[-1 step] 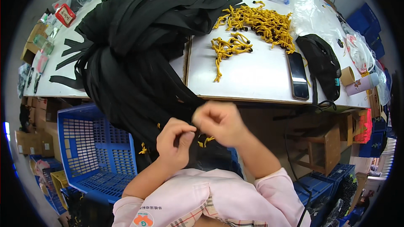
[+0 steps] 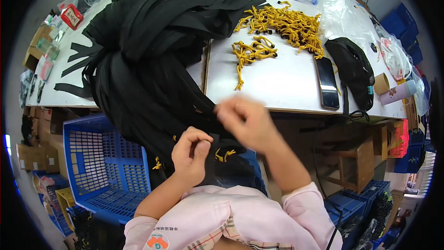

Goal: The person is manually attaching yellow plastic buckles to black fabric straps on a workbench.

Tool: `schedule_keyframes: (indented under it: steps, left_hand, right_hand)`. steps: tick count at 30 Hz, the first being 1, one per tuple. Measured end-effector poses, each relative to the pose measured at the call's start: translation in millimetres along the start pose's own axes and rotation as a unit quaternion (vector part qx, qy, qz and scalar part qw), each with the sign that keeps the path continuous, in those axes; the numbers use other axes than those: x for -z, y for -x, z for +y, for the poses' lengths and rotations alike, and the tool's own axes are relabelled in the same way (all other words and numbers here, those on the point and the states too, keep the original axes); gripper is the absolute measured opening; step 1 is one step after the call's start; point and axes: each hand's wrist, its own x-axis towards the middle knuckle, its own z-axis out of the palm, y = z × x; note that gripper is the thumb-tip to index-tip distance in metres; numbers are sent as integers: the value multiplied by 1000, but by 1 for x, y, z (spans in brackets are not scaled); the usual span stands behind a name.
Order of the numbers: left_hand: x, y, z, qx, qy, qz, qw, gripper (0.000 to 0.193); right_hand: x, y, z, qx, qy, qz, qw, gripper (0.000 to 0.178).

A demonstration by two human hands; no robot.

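Black straps [image 2: 152, 65] hung limp off the bench [image 2: 277, 88] edge into my lap, soft and light. My left hand [image 2: 190, 155] pinched one strap end beside its yellow cord [image 2: 225, 154]; my right hand [image 2: 245, 118], blurred, closed just above.

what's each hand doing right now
left hand: closed, pinching a yellow cord at the black straps
right hand: blurred, fingers pinched; hold cannot be told

White desk [image 2: 277, 88]: big heap of black straps [image 2: 152, 32] draped over its front edge. Yellow cords [image 2: 282, 25] piled mid-desk; black phone [image 2: 327, 82] beside a black pouch [image 2: 354, 67], clear plastic bag [image 2: 347, 14] behind.
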Motion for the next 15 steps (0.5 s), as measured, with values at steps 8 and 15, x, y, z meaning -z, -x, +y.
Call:
schedule_keyframes:
  steps: [8, 15]
  left_hand:
    - [8, 0, -4, 258, 213, -83, 939, 17]
    - [7, -5, -2, 237, 196, -92, 947, 17]
  right_hand:
    - [44, -32, 59, 27, 464, 108, 879, 37]
    - [38, 1, 41, 57, 356, 197, 912, 32]
